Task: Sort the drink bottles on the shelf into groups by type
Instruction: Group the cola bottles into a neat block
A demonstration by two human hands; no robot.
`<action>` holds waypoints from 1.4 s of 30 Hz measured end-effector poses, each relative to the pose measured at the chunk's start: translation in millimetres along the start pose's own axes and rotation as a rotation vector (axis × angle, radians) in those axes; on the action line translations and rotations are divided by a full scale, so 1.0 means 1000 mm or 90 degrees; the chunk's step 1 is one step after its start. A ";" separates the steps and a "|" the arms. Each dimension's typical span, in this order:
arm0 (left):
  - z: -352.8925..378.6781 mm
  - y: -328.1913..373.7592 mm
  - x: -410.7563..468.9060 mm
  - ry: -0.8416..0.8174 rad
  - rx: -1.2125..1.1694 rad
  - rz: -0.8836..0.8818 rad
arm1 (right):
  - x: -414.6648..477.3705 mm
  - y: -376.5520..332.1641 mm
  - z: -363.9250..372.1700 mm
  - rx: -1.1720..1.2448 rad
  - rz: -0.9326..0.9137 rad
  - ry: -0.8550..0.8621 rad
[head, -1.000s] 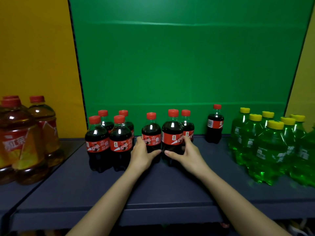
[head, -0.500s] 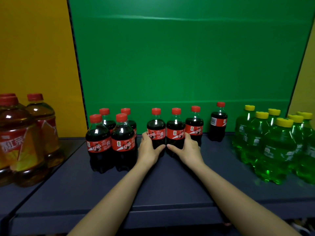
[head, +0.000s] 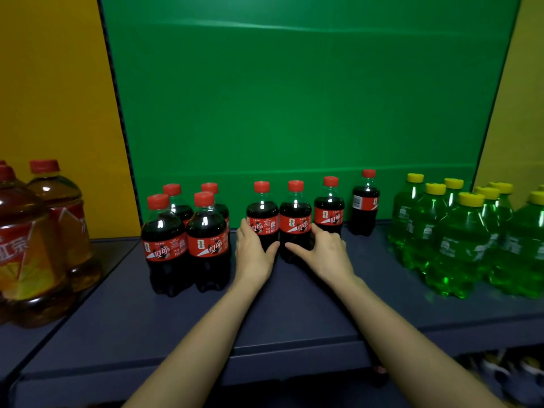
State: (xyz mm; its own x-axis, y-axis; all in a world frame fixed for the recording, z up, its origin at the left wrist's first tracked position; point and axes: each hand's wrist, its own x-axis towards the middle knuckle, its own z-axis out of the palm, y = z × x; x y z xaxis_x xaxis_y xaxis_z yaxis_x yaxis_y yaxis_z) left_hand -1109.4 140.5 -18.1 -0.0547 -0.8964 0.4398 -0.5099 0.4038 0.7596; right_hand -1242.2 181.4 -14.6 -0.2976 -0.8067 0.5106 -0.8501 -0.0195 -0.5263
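Two small cola bottles with red caps stand side by side mid-shelf. My left hand (head: 254, 251) grips the left cola bottle (head: 263, 214) low on its body. My right hand (head: 325, 251) grips the right cola bottle (head: 295, 216) the same way. A third cola bottle (head: 329, 212) stands just right of them, and a fourth cola bottle (head: 364, 203) farther back right. A cluster of several cola bottles (head: 188, 240) stands to the left. Green soda bottles (head: 459, 240) with yellow caps are grouped at the right. Large tea bottles (head: 35, 240) stand at far left.
The dark blue shelf (head: 294, 313) has its front edge near the bottom of the view. A green back panel (head: 294, 98) sits behind the bottles, with yellow panels on either side. A seam splits off the left shelf section under the tea bottles.
Both hands have slid the two cola bottles back toward the green panel, into a row with the third cola bottle. The view has shifted slightly.
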 end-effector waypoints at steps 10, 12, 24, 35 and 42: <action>-0.006 0.035 -0.046 0.054 0.055 0.373 | -0.004 0.056 -0.049 0.135 0.106 0.126; 0.011 0.044 -0.049 -0.031 0.076 0.393 | 0.008 0.070 -0.051 0.159 0.130 0.126; 0.104 0.074 -0.010 -0.157 0.031 0.062 | 0.079 0.111 -0.026 0.173 0.200 0.109; 0.123 0.066 0.017 -0.093 -0.046 0.017 | 0.109 0.131 -0.008 0.269 0.246 0.100; 0.116 0.067 0.010 -0.118 -0.030 0.026 | 0.097 0.124 -0.015 0.315 0.264 0.102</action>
State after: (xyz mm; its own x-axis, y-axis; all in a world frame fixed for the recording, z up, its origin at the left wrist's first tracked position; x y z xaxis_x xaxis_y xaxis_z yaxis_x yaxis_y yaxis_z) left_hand -1243.9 137.1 -18.2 -0.2334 -0.8956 0.3788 -0.4634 0.4449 0.7664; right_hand -1383.0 109.1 -20.4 -0.6506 -0.7085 0.2734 -0.3633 -0.0257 -0.9313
